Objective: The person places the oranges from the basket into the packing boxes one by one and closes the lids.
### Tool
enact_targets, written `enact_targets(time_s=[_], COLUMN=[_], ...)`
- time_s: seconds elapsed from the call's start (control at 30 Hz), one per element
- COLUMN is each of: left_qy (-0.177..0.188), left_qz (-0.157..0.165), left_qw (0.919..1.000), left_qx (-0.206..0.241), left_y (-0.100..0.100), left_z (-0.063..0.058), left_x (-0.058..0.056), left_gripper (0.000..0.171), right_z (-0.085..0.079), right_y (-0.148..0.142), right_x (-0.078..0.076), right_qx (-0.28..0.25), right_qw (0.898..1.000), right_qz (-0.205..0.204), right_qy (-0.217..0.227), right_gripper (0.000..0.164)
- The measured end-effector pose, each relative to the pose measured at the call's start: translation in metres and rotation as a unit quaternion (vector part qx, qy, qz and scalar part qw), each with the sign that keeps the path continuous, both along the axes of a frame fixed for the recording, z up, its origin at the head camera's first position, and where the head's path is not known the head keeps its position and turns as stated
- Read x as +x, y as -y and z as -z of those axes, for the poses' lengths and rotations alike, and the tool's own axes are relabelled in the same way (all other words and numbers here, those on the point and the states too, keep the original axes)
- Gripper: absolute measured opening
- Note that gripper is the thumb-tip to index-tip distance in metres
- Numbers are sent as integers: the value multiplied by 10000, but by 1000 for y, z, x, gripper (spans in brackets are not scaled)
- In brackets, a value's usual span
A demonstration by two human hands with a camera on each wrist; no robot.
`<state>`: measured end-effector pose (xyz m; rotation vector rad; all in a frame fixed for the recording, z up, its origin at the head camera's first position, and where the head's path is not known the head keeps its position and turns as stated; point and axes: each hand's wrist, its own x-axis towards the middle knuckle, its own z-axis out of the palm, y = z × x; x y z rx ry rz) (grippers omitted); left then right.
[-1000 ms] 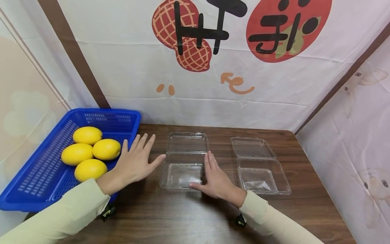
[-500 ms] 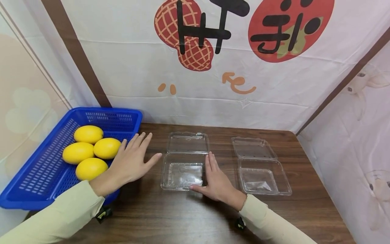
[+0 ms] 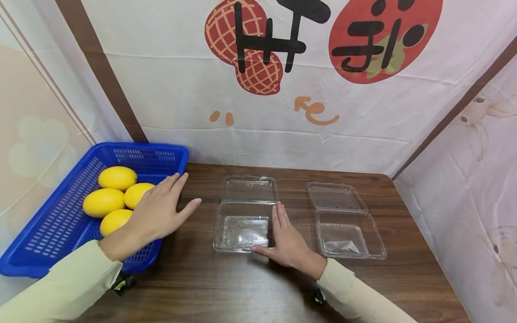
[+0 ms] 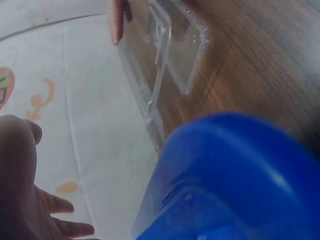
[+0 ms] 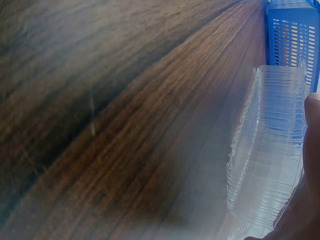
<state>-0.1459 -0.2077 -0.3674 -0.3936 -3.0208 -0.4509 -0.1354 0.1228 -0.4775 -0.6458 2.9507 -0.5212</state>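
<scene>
Currently, from my remote seat, I see the left hand (image 3: 155, 213) over the right side of a blue basket (image 3: 52, 237), palm down, its fingers (image 3: 178, 188) extended and the thumb spread wide toward the middle of the bench (image 3: 226, 287). It holds nothing, and I cannot tell from the head view whether it touches the rim. Four yellow fruits (image 3: 103, 202) lie close together in the basket; the two on the right are partly hidden behind that hand. The right hand (image 3: 288, 240) is at a clear plastic box (image 3: 242, 229) near the middle of the bench, its straight fingers together along the box's right side and its thumb stretched out at the near right corner. I make out no grip there; the right wrist view shows me the box's ribbed wall just beside the hand, with the basket beyond. The box's lid (image 3: 249, 188) is folded back toward the white cloth (image 3: 169, 89) behind the bench. A second clear box (image 3: 347, 237), its lid also laid back, sits to the right, apart from the right hand. A pale patch shows inside it, whether glare or film I cannot say.
</scene>
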Motion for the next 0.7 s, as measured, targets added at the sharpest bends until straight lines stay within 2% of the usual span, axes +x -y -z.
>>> enact_targets(time_s=[0.4, 0.7], left_qy=[-281, -127], left_qz=[-212, -375], left_qw=[9994, 9991], left_qx=[66, 159], left_y=[29, 43], left_z=[-8, -9], left_x=[0, 1], left_gripper=[82, 83], right_z=[1, 1], right_y=[1, 0], right_x=[0, -2], right_qx=[29, 36], right_qw=[10000, 10000], right_qz=[16, -14], right_qy=[-19, -52], right_gripper=[125, 125])
